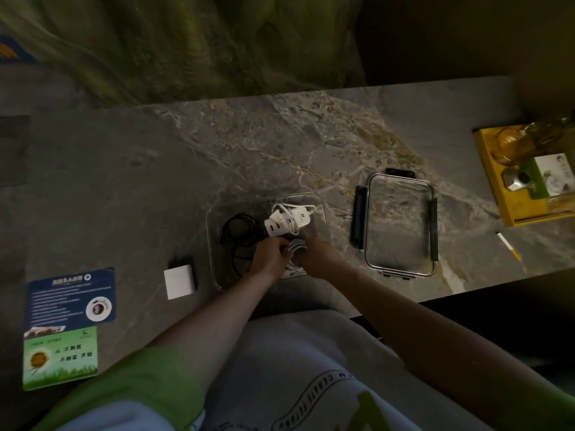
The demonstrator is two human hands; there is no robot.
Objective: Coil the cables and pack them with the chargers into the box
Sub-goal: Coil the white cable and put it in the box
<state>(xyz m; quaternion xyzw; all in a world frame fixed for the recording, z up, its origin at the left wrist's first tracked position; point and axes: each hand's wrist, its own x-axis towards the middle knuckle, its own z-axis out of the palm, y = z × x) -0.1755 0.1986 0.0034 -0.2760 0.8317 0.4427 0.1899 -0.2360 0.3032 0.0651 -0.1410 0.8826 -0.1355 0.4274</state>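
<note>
A clear plastic box [322, 213] stands on the marble table in front of me. Inside lie a coiled black cable [239, 228] at the left and white chargers [287, 222] with a white cable at the back. Both hands reach into the box's near half. My left hand [269, 255] and my right hand [317, 255] together hold a coiled grey-white cable [295, 245] between them, fingers curled round it. A white charger block [180, 281] with a dark part behind it lies on the table left of the box.
The box's clear lid [401, 225] with dark clips lies to the right. A yellow carton [525, 181] with a bottle sits at the far right, a white-and-yellow pen [508, 245] near it. A blue card [71, 298] and a green leaflet [60, 357] lie at the left.
</note>
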